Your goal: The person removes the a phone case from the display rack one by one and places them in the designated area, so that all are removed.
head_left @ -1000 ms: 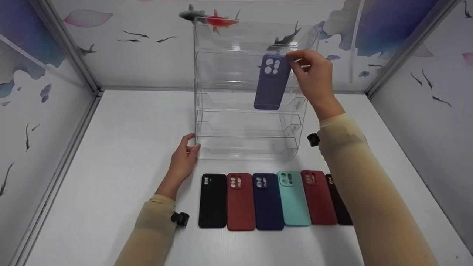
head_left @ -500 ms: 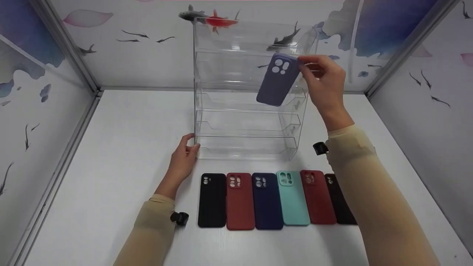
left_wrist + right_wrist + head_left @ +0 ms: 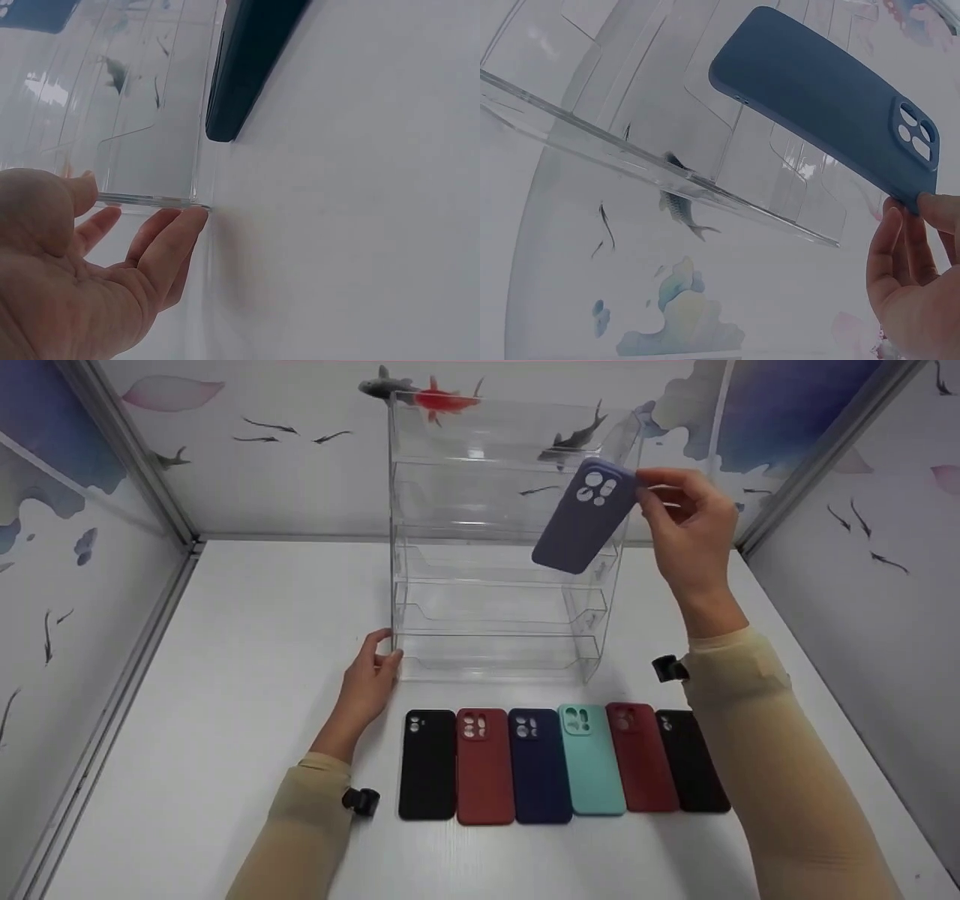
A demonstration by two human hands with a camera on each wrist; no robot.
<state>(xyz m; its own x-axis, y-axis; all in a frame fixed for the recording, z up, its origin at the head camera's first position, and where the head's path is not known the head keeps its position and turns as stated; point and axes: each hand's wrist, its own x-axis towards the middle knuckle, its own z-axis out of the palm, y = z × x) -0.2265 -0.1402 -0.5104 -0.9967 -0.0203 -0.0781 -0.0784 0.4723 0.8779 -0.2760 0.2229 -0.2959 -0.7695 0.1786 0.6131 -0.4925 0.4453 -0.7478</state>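
High on the right in the head view, my right hand (image 3: 694, 536) pinches a purple-grey phone case (image 3: 583, 526) by its upper corner, beside the camera cutouts. The case hangs tilted, its lower end toward the left, in front of a clear acrylic tiered display rack (image 3: 495, 635). In the right wrist view, thumb and fingers meet on the corner of the case (image 3: 810, 97), which is apart from the rack's side panel (image 3: 630, 146). My left hand (image 3: 367, 682) holds the rack's lower left edge; the left wrist view has thumb and fingers on either side of the panel (image 3: 150, 200).
A row of phone cases lies on the white table (image 3: 262, 622) before the rack: black (image 3: 427, 765), red (image 3: 486, 772), navy (image 3: 541, 772), turquoise (image 3: 594, 769), dark red (image 3: 643, 761) and black (image 3: 690, 765), the last partly behind my right sleeve. Printed walls surround the table.
My right hand has moved right and slightly down with the purple-grey phone case, which has tilted further. The left hand stays at the rack's edge.
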